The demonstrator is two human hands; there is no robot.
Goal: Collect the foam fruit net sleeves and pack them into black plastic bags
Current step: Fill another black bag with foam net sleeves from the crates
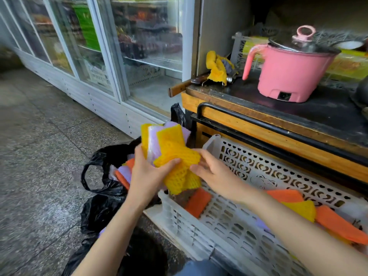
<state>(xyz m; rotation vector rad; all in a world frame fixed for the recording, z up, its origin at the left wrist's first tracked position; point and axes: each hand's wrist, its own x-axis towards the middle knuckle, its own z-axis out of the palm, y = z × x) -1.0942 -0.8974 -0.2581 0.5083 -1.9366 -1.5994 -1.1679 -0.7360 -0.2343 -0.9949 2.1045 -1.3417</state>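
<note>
Head view, forward and downward, close

Soft diffuse light, shadows faint near fingers [200, 167]. Reflections wash out fridge glass [139, 46] up-left of fingers. Dark recess up-right, behind pink pot [288, 76]. Pot lid [298, 44] smeared, slight blur overall. Fisheye bowing at edges.

Left hand [148, 172] curled, right hand [212, 173] loose

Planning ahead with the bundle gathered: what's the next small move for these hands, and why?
Probably lower the bundle of sleeves into the black bag: the left hand grips it near the bag's open mouth, the right hand is at its edge, and sleeves already lie inside.
</note>
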